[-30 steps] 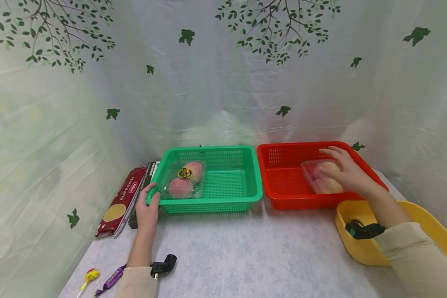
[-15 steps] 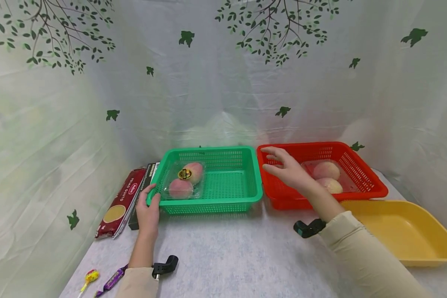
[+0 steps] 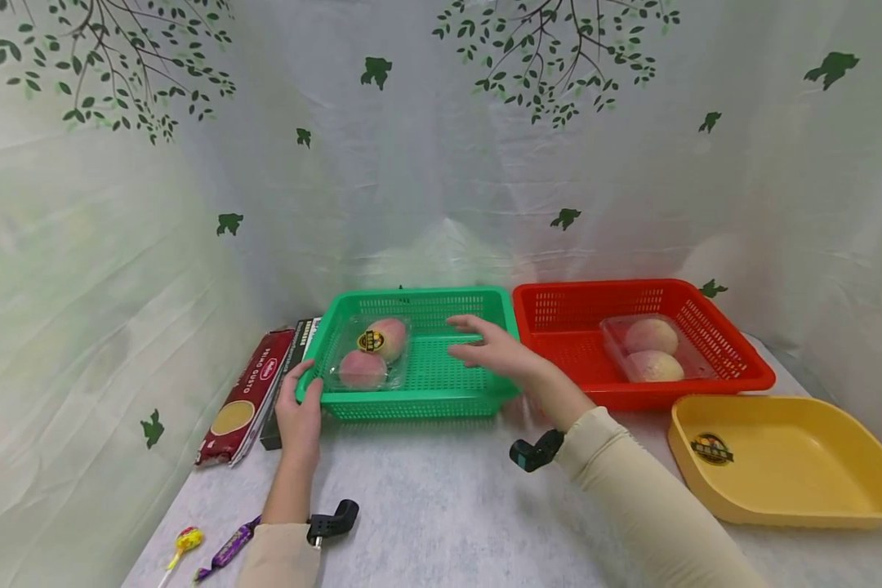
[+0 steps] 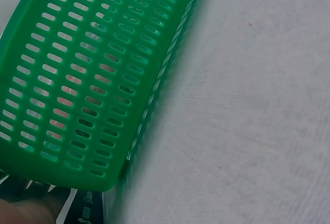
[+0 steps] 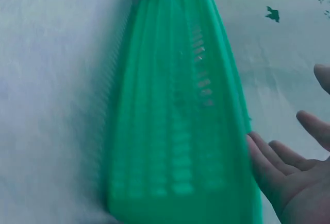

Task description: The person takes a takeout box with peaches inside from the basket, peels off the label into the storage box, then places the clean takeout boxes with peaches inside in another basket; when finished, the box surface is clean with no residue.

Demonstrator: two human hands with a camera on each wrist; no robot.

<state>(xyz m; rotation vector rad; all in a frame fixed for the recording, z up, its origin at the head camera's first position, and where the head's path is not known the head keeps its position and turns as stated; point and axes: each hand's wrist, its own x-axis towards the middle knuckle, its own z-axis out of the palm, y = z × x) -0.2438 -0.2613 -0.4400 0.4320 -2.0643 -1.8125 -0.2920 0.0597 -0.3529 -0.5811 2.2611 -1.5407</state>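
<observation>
My left hand (image 3: 299, 420) grips the front left corner of a green perforated plastic basket (image 3: 412, 404). In the left wrist view only part of that hand (image 4: 28, 211) shows, beyond the basket wall. A clear plastic pack of two peaches (image 3: 363, 370) with a black and yellow sticker sits in the left half of this basket. Over the right half hovers my right hand (image 3: 496, 353), fingers spread and holding nothing. From the right wrist, the hand (image 5: 304, 188) appears beside the basket's rim; whether it touches is unclear.
A red basket (image 3: 559, 398) on the right holds another two-peach pack (image 3: 656, 367). In front of it stands a yellow tray (image 3: 801, 465) with a round sticker (image 3: 712, 448). Left lie a dark red packet (image 3: 246, 396), a black box (image 3: 270, 429), a lollipop (image 3: 188, 539) and a purple-wrapped candy (image 3: 228, 549).
My right hand has moved left from the peach pack in the red basket, across that basket, to above the green one. The tray's sticker has come into view. The left hand stays put.
</observation>
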